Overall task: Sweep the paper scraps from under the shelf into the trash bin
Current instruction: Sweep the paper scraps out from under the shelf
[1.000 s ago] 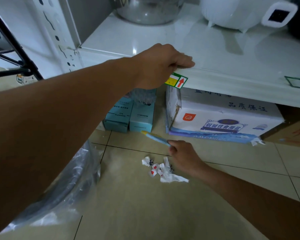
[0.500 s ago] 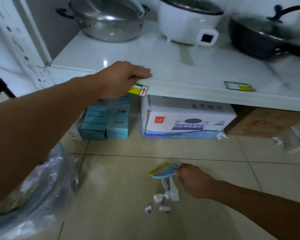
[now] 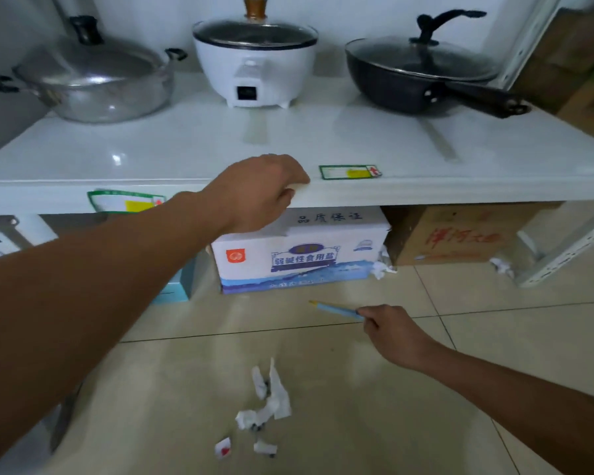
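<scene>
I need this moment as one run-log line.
left hand grips white shelf edge | right hand holds thin blue sweeping tool | white paper scraps clustered on beige tiled floor

You are in what looks like a small shop: the white metal shelf (image 3: pixel 186 156) carries a price label (image 3: pixel 348 172) at its front edge, and cookware stands in a row, a steel pot (image 3: pixel 93 84), a white electric cooker (image 3: pixel 254 66), a black lidded wok (image 3: pixel 419 77). Below, a printed carton (image 3: pixel 299 255) and a brown carton (image 3: pixel 460 238) sit on the tiled floor (image 3: pixel 357 406).

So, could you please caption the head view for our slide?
Left hand grips the shelf; right hand holds a blue brush near paper scraps.
</scene>
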A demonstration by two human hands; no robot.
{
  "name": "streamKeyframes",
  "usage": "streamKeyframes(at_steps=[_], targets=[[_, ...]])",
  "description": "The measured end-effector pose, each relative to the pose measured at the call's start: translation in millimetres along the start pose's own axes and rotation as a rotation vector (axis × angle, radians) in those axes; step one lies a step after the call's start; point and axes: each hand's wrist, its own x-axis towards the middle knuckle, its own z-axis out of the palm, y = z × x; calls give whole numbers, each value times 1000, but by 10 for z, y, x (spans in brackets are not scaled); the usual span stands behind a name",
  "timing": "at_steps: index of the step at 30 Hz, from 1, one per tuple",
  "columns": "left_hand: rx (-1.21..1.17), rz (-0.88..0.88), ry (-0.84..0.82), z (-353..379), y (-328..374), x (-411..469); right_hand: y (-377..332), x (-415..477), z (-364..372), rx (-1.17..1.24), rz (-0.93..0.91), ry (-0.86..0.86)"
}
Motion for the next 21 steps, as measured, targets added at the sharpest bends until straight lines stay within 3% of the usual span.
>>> streamKeyframes(at_steps=[5, 11, 14, 18, 21], targets=[[-13, 115, -3, 211, 592, 646, 563, 225, -105, 72, 174, 111], [-20, 179, -79, 396, 961, 1350, 1223, 707, -355, 626, 641, 409], [-47, 206, -130, 461, 950, 1521, 1391, 1082, -448, 713, 629, 448], [-78, 204, -54, 562, 908, 1522, 1415, 1673, -465, 738, 501, 389], [-90, 193, -37, 596, 901, 1535, 1420, 1974, -404, 679, 512, 391]])
